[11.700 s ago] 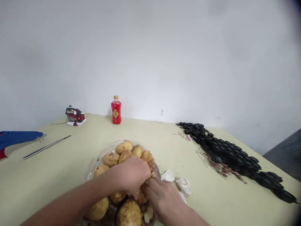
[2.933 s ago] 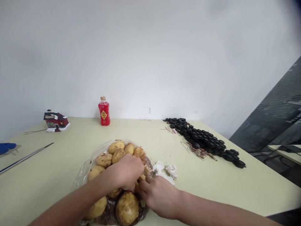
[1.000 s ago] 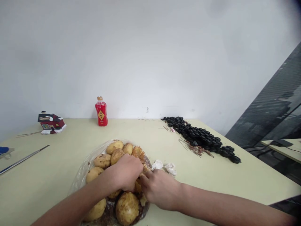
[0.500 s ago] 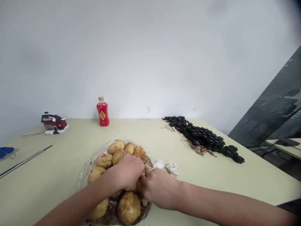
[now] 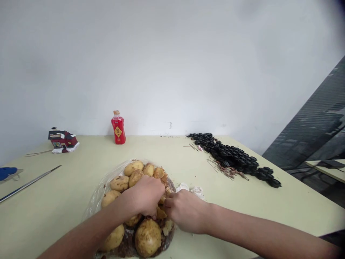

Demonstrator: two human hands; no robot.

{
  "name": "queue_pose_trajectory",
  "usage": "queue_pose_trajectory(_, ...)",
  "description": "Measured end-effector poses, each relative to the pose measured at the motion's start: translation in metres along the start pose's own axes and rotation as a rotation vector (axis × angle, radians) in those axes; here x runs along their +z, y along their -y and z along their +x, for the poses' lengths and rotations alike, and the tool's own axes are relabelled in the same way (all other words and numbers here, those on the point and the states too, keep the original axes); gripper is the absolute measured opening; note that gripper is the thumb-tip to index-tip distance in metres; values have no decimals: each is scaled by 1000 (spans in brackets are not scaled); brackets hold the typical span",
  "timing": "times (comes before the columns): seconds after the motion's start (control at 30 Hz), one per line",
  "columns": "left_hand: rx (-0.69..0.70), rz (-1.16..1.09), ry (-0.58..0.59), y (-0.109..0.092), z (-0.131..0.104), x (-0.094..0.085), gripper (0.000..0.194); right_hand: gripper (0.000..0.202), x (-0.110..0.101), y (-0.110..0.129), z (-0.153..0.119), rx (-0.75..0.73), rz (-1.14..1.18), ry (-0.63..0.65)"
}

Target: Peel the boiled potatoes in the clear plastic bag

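Several yellow-brown potatoes (image 5: pixel 148 237) lie on a clear plastic bag (image 5: pixel 91 205) that has dark dirt-like bits in it. My left hand (image 5: pixel 148 194) reaches over them from the left, its fingers curled down around a potato that it mostly hides. A torn flap of potato skin (image 5: pixel 161 213) shows below the fingertips. Facing it from the right, my right hand (image 5: pixel 185 212) has its fingers bent into a pinch beside the torn skin; what lies in the pinch is hidden. Pale scraps (image 5: pixel 167 227) rest on the bag's right side.
Crumpled white tissues (image 5: pixel 198 192) sit just behind my right hand. A red bottle (image 5: pixel 118 129) and a small model house (image 5: pixel 64 141) stand farther back. A thin metal rod (image 5: pixel 29 184) lies at left, and a heap of black round parts (image 5: pixel 237 158) with wires at right.
My right hand has shifted slightly right, away from my left, opening a small gap in which more torn skin shows. My left hand stays almost in place.
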State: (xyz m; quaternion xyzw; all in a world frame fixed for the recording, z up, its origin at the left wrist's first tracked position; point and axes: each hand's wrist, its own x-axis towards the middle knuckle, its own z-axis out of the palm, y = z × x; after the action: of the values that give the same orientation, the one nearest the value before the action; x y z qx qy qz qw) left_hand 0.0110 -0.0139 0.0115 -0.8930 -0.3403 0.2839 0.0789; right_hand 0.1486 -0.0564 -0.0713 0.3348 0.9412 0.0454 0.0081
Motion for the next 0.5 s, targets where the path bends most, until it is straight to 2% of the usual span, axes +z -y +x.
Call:
queue_pose_trajectory(0.13,-32,15,57,-4,-4,-8,39,14,-12,-3,-3,0,7,58)
queue_pose_trajectory(0.3,-21,17,53,-5,-6,-10,32,20,-8,0,0,13,-34,-74)
queue_pose_trajectory(0.37,-6,30,42,-5,-4,-7,28,23,-5,5,1,-1,-62,-89)
queue_pose_trajectory(0.5,-1,63,33,-3,-1,-3,21,20,-12,14,1,-48,-70,-5)
